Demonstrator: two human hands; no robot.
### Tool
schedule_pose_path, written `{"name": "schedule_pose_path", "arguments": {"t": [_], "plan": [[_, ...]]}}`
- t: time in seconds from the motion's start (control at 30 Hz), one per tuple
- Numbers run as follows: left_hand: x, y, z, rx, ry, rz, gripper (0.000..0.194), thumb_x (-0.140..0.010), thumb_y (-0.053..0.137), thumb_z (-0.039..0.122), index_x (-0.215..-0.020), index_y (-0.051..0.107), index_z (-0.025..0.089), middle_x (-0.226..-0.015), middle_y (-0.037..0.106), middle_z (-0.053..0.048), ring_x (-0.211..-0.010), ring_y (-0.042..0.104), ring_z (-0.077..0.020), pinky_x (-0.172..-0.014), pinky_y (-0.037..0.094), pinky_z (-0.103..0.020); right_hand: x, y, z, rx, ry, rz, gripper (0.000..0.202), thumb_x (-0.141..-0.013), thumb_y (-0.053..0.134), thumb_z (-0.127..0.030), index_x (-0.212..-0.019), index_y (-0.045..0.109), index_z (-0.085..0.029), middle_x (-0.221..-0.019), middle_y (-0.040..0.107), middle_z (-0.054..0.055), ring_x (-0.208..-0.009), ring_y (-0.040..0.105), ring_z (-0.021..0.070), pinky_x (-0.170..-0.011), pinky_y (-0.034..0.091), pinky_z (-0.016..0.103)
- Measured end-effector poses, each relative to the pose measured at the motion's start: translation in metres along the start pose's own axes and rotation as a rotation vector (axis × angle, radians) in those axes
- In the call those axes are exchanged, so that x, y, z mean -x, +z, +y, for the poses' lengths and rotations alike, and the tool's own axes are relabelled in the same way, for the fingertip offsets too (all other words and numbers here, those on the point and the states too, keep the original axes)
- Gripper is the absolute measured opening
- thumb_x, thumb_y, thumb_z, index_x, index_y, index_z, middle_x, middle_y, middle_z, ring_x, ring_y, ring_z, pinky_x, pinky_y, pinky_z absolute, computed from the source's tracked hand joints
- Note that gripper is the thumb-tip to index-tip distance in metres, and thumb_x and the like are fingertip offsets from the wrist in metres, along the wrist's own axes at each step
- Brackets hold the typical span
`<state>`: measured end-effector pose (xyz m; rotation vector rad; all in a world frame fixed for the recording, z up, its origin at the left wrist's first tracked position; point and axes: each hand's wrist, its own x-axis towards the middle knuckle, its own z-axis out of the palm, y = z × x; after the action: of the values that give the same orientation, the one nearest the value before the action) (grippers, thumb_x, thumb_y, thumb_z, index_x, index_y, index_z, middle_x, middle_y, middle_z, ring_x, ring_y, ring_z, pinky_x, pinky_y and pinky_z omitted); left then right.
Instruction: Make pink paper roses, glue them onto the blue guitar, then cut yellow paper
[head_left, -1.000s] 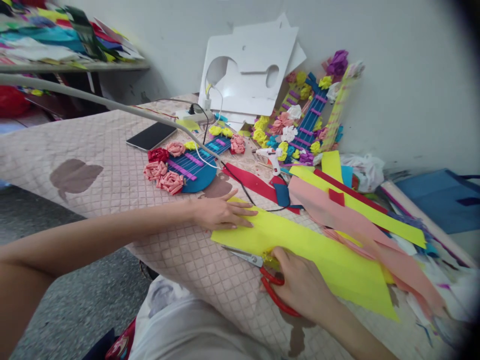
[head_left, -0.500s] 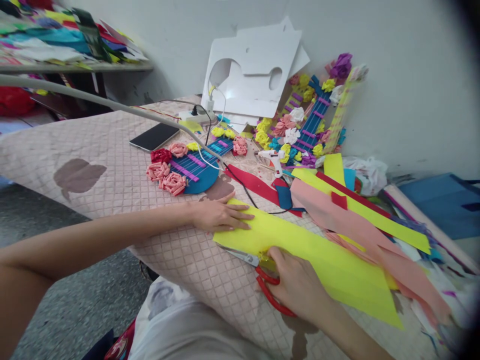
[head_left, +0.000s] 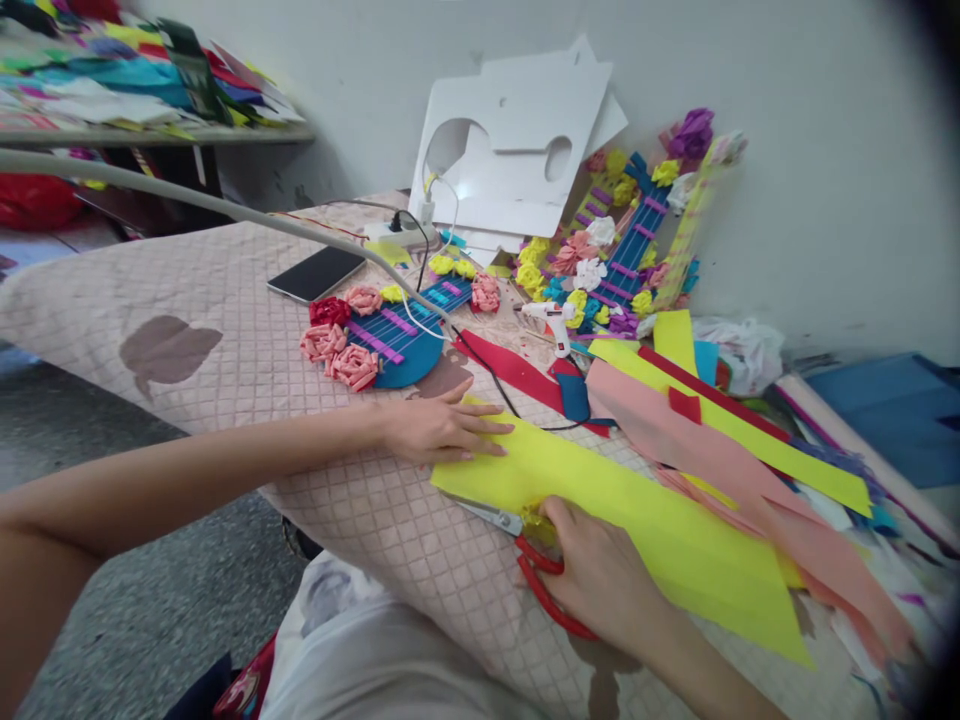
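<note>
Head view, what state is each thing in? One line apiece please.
Left hand: flat on yellow sheet, fingers spread
Right hand: closed around scissors
Scissors: held at sheet's edge; blade opening unclear
Yellow sheet: spread flat
Flat device: screen dark
Glue gun: unheld
Near craft guitar: lying
Far craft guitar: leaning
White panel: leaning

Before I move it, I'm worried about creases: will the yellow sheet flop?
The yellow sheet is long and looks thin, so it may droop if lifted by one end. Pushing could buckle it where the left hand rests on top.
</note>
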<state>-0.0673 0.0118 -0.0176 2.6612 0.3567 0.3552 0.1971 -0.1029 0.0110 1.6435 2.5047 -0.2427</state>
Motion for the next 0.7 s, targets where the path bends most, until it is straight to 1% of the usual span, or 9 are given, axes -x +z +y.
{"name": "schedule_pose_path", "arguments": {"t": [0.1,0.23,0.37,0.53,0.7], "plan": [[0.005,0.0009,0.001,-0.016,-0.008,-0.025,0.045,-0.096,0.037,0.026,-0.14,0.039,0.033,-0.149,0.034,-0.002,-0.141,0.022,-0.026,-0.113,-0.009,-0.056,-0.0007,-0.0006,-0.0014,0.012,0.0,-0.005,0.024,-0.076,0.063,-0.032,-0.09,0.048,-0.02,-0.083,0.067,0.005,-0.078,0.066,0.0269,-0.061,0.035,0.03],[0.0076,0.0029,0.0002,-0.01,-0.037,-0.071,0.046,-0.096,0.036,0.026,-0.141,0.036,0.034,-0.151,0.031,0.0,-0.142,0.021,-0.0245,-0.112,-0.014,-0.056,-0.0023,-0.0014,-0.0042,0.004,0.001,-0.021,0.023,-0.077,0.063,-0.031,-0.09,0.048,-0.02,-0.084,0.067,0.005,-0.079,0.066,0.0268,-0.061,0.036,0.03],[0.0075,0.0043,-0.0021,-0.012,-0.01,-0.037,0.045,-0.096,0.038,0.026,-0.14,0.038,0.034,-0.15,0.033,-0.001,-0.141,0.024,-0.0252,-0.112,-0.012,-0.056,-0.002,0.0001,-0.0032,0.004,-0.013,-0.021,0.024,-0.077,0.064,-0.032,-0.09,0.047,-0.021,-0.084,0.068,0.004,-0.08,0.066,0.0264,-0.062,0.036,0.029],[0.0081,0.0075,-0.0046,-0.016,0.006,-0.01,0.046,-0.095,0.039,0.026,-0.14,0.038,0.034,-0.149,0.035,-0.001,-0.141,0.025,-0.0251,-0.113,-0.01,-0.056,-0.0006,0.0043,0.0003,0.042,-0.037,-0.04,0.023,-0.079,0.063,-0.034,-0.089,0.046,-0.021,-0.079,0.068,0.003,-0.075,0.067,0.026,-0.059,0.035,0.029],[0.0085,0.0082,-0.0043,-0.041,0.003,-0.028,0.046,-0.096,0.037,0.025,-0.141,0.037,0.033,-0.15,0.034,-0.002,-0.141,0.024,-0.0254,-0.112,-0.012,-0.056,-0.0019,0.0023,-0.0035,0.024,-0.016,-0.009,0.023,-0.078,0.063,-0.032,-0.09,0.047,-0.021,-0.085,0.068,0.006,-0.079,0.067,0.027,-0.06,0.036,0.029]]}}
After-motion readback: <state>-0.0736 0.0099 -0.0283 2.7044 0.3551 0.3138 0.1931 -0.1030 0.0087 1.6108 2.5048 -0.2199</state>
